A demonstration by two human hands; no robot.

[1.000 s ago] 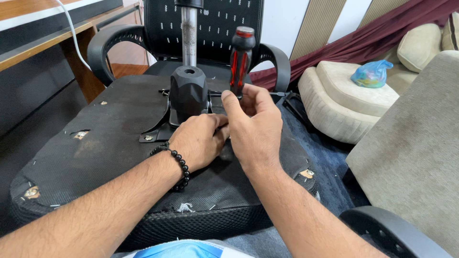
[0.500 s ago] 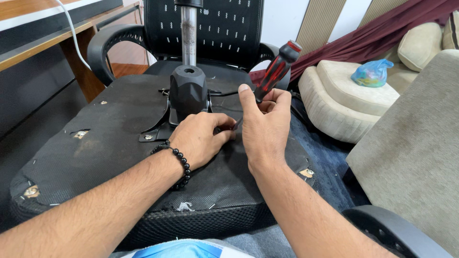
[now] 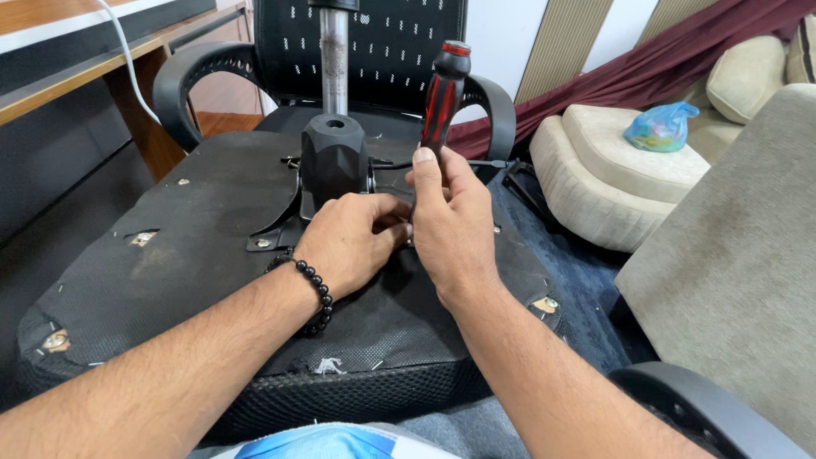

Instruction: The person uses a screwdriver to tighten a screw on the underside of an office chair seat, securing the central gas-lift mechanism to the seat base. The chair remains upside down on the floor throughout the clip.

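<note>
Screwdriver is gripped upright by closed right hand, tip hidden at 6 o'clock; left hand fingers curled steadying it on seat underside.

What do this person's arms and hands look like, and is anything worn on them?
Both forearms are bare, with no sleeves and no gloves. The left hand has a bracelet of round, glossy black beads around its wrist. The right hand and its wrist carry no ring, watch or band that shows here.
</note>
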